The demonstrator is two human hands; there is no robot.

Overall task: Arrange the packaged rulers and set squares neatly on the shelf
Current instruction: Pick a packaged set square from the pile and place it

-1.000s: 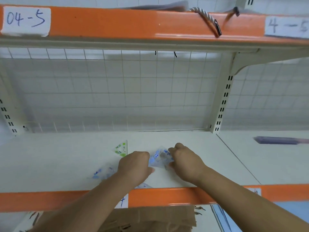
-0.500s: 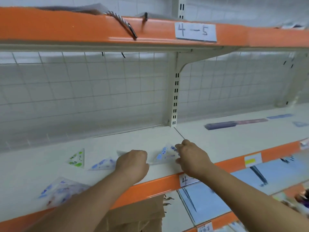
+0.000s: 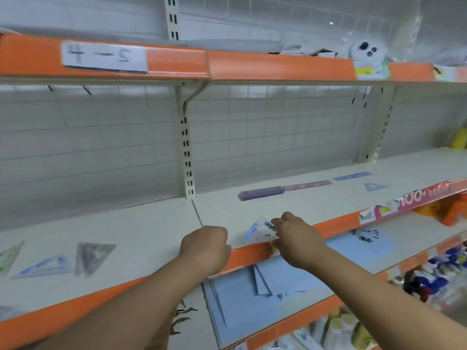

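Note:
A clear packaged set square (image 3: pixel 256 229) with blue print is near the front edge of the white shelf (image 3: pixel 316 205), and my right hand (image 3: pixel 295 236) pinches its right side. My left hand (image 3: pixel 206 245) is a curled fist just left of it, apart from the package, with nothing seen in it. On the left lie a green set square (image 3: pixel 7 256), a blue one (image 3: pixel 45 266) and a grey-purple one (image 3: pixel 93 253). Farther back right lie a dark purple ruler (image 3: pixel 262 192), a pink ruler (image 3: pixel 308 185), a blue ruler (image 3: pixel 352 176) and a blue set square (image 3: pixel 374 186).
A slotted upright post (image 3: pixel 187 152) and wire grid back the shelf. The orange upper shelf edge (image 3: pixel 278 65) carries a "4-5" label (image 3: pixel 103 56) and a white plush toy (image 3: pixel 364 50). Blue sheets (image 3: pixel 290 274) lie on the lower shelf, with packed goods (image 3: pixel 434 274) at lower right.
My view and both hands have swung right, past the post. My right hand has carried the blue-printed set square along. My left hand has come off its left corner.

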